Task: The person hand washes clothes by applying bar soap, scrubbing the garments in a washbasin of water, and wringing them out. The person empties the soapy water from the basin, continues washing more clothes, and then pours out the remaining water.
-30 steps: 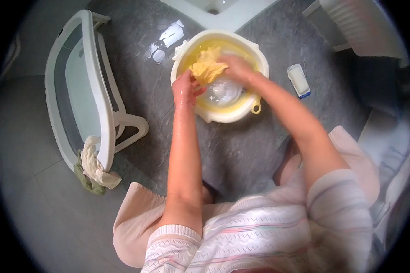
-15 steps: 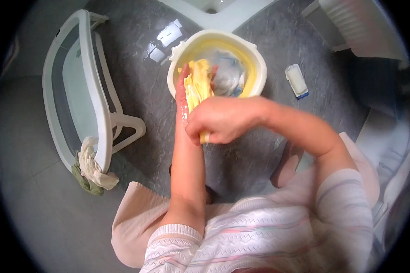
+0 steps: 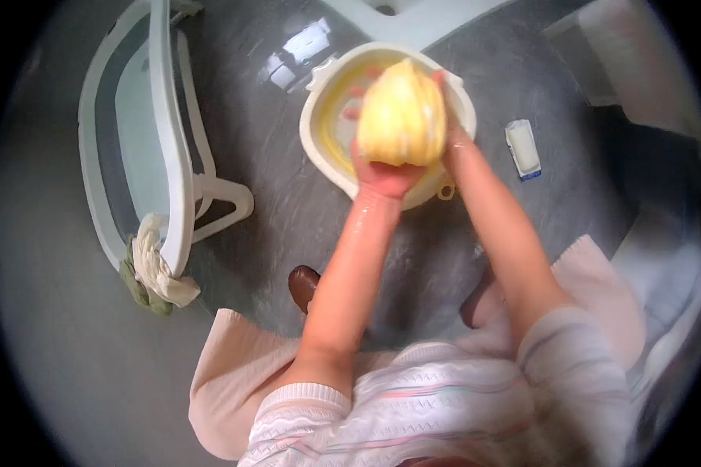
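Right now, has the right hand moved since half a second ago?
Yes. Judged against the basin, the right hand has moved forward and rightward, from the near rim to the right side.

Legible markings: none. From where I stand, no text, label, brand, number or sign can be read on any surface. One coloured area could carry print: a blue patch (image 3: 530, 175) at the near edge of the white bar (image 3: 524, 148), which lies on the dark floor (image 3: 557, 214), off the right-hand rim of the basin (image 3: 314, 148). The patch is too small at this viewing distance to resolve into letters or figures; whether it carries print cannot be determined.
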Demonstrator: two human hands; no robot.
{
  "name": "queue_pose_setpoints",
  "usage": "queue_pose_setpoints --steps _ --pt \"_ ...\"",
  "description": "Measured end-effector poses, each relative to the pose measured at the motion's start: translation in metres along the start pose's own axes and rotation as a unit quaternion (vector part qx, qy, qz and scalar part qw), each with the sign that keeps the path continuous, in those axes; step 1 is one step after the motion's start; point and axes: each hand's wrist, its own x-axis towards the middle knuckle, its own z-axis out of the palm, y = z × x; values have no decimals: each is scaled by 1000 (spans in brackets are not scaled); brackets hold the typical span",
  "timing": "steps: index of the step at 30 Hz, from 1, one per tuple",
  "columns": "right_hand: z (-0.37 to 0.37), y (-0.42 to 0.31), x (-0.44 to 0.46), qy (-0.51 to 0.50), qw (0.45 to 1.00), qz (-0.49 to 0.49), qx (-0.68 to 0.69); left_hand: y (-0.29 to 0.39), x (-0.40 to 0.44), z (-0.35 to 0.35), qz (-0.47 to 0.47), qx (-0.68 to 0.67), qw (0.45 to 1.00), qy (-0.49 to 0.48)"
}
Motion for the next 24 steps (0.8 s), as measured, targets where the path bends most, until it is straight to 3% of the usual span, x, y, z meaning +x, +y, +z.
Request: queue_pose_setpoints --steps 1,3,7,9,13,16,19,20,23,24 --pt "33 -9 -2 -65 998 1 11 -4 -2 -1 -59 -188 977 -83" --pt "38 -24 -6 20 998 -35 -57 -13 0 1 -45 -84 994 -47" --pt "52 -58 4 0 989 -18 -143 -21 -3 34 -65 101 993 6" --pt "65 -62 11 53 979 18 -198 -17 -2 44 -56 250 966 -11" --pt "67 -54 14 154 924 42 -347 -18 2 37 -13 419 905 68" --pt "49 -47 18 167 867 89 -462 -24 10 7 8 508 845 166" --pt "40 -24 17 211 775 28 -595 -22 17 -31 75 664 711 219" --pt "27 -18 17 227 734 -10 -641 -17 16 -28 80 749 627 198" --pt "17 -5 17 271 645 -64 -712 -1 17 -35 30 841 523 133" --pt "12 0 17 296 663 -88 -682 2 19 -35 47 873 465 136"
